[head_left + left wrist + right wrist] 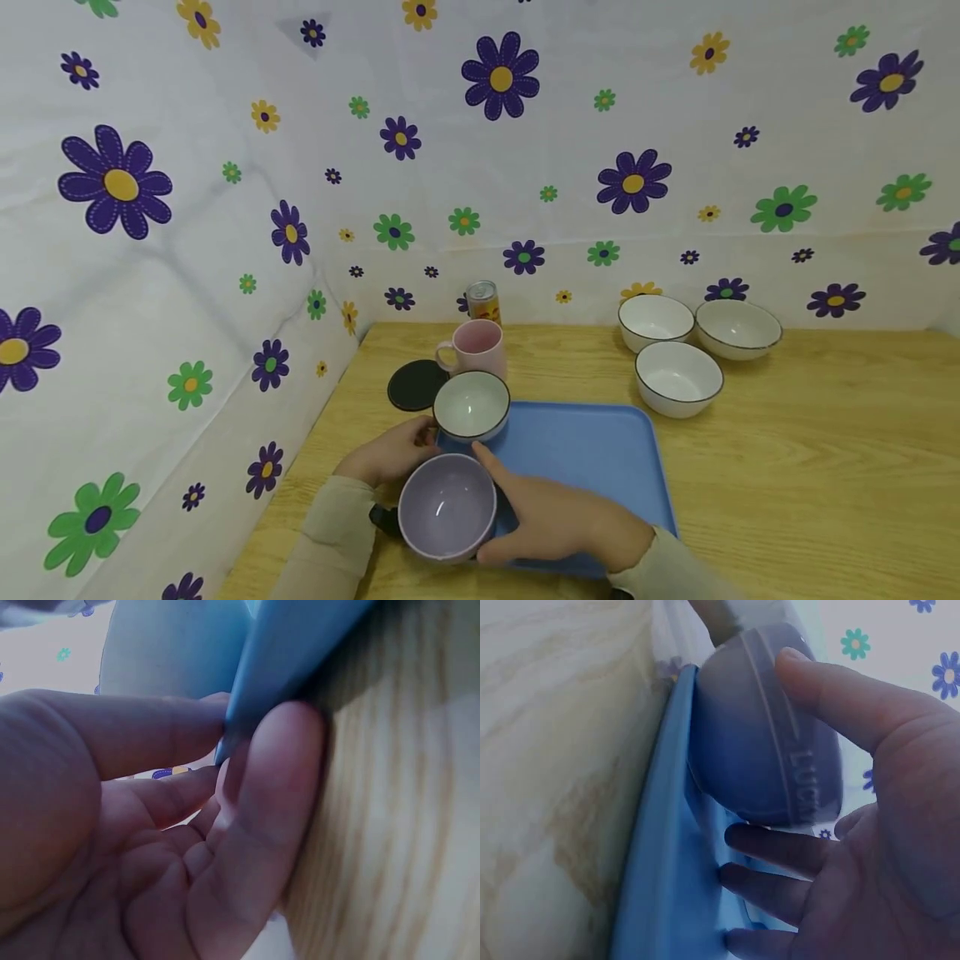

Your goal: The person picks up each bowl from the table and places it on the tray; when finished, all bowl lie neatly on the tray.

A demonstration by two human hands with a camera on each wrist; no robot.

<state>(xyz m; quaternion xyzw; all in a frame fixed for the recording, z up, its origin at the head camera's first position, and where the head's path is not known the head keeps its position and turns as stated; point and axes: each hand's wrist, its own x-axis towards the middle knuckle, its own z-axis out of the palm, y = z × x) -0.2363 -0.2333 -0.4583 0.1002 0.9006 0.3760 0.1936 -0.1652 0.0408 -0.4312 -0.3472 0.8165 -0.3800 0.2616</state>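
A purple bowl [447,507] with raised lettering stands at the front left of the blue tray [581,446]. My left hand [396,454] is at the tray's left side. In the left wrist view, it pinches the tray rim [259,671], one digit lying low beside the wooden tabletop. My right hand [555,517] reaches around the purple bowl's right side with thumb and index finger spread. Its thumb tip touches the bowl near the rim in the right wrist view, while the other fingers extend over the tray. A white bowl [472,406] with a dark rim sits at the tray's back left corner.
Behind the white bowl stand a pink mug [483,350] and a drink can [483,300]. A round black coaster [417,385] lies left of the mug. Three white bowls [678,379] cluster at the back right, before a flowered cloth wall [555,183].
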